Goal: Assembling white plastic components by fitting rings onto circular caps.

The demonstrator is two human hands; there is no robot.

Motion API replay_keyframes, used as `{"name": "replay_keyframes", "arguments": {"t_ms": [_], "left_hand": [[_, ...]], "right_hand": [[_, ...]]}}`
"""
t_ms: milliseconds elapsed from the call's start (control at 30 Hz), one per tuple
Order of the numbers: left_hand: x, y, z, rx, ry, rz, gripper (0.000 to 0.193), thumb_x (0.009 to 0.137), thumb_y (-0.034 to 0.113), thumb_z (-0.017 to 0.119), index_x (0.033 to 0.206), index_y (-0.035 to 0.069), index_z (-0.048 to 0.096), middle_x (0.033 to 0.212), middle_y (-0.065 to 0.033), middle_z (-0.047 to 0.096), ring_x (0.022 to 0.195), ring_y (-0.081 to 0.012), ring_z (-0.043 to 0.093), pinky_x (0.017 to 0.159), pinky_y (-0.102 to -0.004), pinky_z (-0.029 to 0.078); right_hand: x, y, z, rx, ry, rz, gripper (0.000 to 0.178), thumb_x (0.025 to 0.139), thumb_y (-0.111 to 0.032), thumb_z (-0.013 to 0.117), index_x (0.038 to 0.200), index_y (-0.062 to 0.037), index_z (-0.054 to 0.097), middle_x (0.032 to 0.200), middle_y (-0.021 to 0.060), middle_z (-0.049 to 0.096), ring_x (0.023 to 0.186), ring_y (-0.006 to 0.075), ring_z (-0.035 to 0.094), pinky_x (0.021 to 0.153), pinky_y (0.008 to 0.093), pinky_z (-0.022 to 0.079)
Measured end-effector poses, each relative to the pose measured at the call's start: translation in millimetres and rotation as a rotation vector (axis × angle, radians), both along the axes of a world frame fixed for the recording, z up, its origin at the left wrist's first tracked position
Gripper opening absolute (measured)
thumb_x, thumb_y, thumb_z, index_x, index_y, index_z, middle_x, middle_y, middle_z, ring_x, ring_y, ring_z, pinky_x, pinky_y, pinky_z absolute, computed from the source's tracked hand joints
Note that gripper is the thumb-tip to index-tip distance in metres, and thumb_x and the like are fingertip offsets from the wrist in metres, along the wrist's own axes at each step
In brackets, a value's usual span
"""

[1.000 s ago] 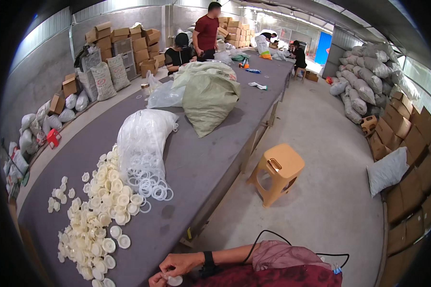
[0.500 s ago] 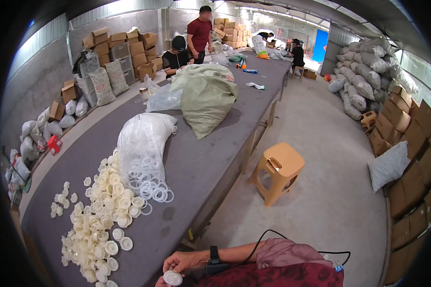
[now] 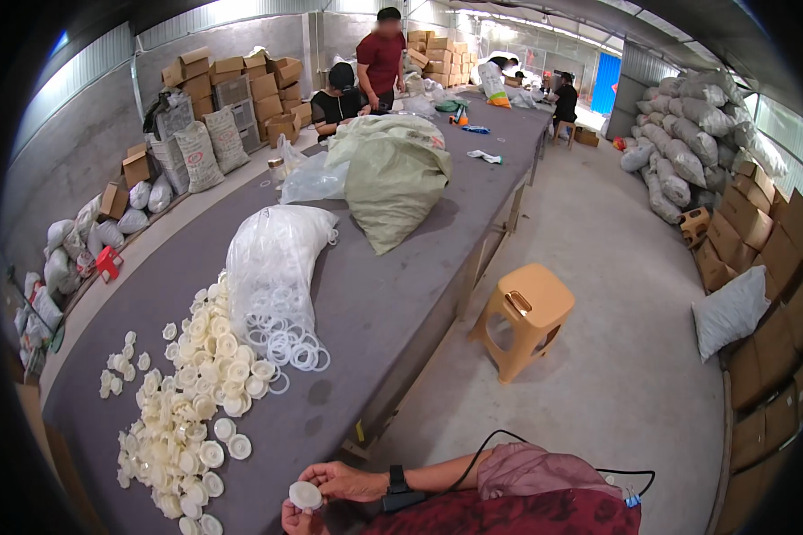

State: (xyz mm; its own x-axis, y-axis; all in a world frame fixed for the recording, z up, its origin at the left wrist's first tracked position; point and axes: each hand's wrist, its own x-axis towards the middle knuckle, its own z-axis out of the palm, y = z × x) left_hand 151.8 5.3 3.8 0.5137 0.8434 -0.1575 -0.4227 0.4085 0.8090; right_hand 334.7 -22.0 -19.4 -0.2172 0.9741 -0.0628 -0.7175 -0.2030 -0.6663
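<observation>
At the table's near edge, my two hands are together on a round, off-white plastic cap [image 3: 305, 496]. My right hand [image 3: 352, 482], with a dark band on the wrist, pinches the cap's upper right side. Only part of my left hand [image 3: 300, 522] shows at the lower edge, its fingers closed on the cap's lower left rim. Left of my hands, a heap of cream-coloured plastic caps [image 3: 183, 428] spreads over the grey tabletop [image 3: 366, 312]. Beyond it, a clear plastic bag [image 3: 277, 250] lies with translucent rings [image 3: 290, 343] spilling from its mouth.
A greenish woven sack [image 3: 393, 183] stands farther along the table. To the right is an orange plastic stool [image 3: 525, 316] on the floor. Cardboard boxes [image 3: 767, 348] and stacked sacks [image 3: 687, 134] line the right side. A person in red [image 3: 382, 62] stands at the table's far left.
The cap has moved slightly up and left between my hands. More of my left hand has come into view at its rim. The whole view has shifted a little.
</observation>
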Motion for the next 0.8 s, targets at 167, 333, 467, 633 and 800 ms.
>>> {"name": "replay_keyframes", "arguments": {"t_ms": [167, 333, 467, 633, 800], "left_hand": [[8, -6, 11, 0.043, -0.023, 0.017, 0.04, 0.086, -0.001, 0.07, 0.124, -0.004, 0.056, 0.11, -0.0106, 0.066, 0.092, -0.0192, 0.066, 0.081, -0.03, 0.054], [7, -9, -12, 0.156, 0.13, 0.144, 0.042, 0.086, -0.003, 0.07, 0.126, -0.005, 0.056, 0.109, -0.0099, 0.067, 0.092, -0.0175, 0.066, 0.08, -0.0282, 0.053], [14, -15, -14, 0.264, 0.3, 0.288, 0.039, 0.088, -0.003, 0.068, 0.125, -0.007, 0.058, 0.11, -0.0109, 0.067, 0.093, -0.018, 0.065, 0.081, -0.0289, 0.052], [15, -24, -6, 0.305, 0.37, 0.296, 0.035, 0.09, 0.001, 0.067, 0.123, -0.008, 0.06, 0.111, -0.0119, 0.067, 0.094, -0.0191, 0.065, 0.082, -0.0294, 0.052], [17, -40, -1, 0.383, 0.369, 0.329, 0.037, 0.09, 0.003, 0.067, 0.124, -0.009, 0.059, 0.112, -0.012, 0.067, 0.096, -0.019, 0.064, 0.082, -0.0293, 0.052]], "right_hand": [[-3, -2, -6, 0.059, 0.022, -0.017, 0.043, 0.092, -0.005, 0.065, 0.133, -0.0012, 0.051, 0.115, 0.0041, 0.063, 0.099, 0.009, 0.06, 0.083, 0.0237, 0.05], [-7, -2, -6, 0.099, -0.07, -0.076, 0.05, 0.091, -0.004, 0.065, 0.138, -0.0008, 0.048, 0.119, 0.0048, 0.062, 0.103, 0.009, 0.06, 0.088, 0.0244, 0.05], [-6, -2, -9, 0.174, -0.086, -0.069, 0.05, 0.092, -0.005, 0.065, 0.139, -0.0008, 0.048, 0.119, 0.004, 0.062, 0.101, 0.0081, 0.06, 0.087, 0.0236, 0.05], [-12, -10, -5, 0.196, -0.128, -0.165, 0.047, 0.09, -0.002, 0.064, 0.135, -0.0013, 0.051, 0.11, 0.0039, 0.064, 0.095, 0.0079, 0.061, 0.081, 0.023, 0.052], [-23, -20, 2, 0.266, -0.2, -0.292, 0.048, 0.084, 0.002, 0.066, 0.13, -0.0026, 0.053, 0.11, 0.0024, 0.063, 0.104, 0.0096, 0.059, 0.09, 0.0263, 0.05]]}}
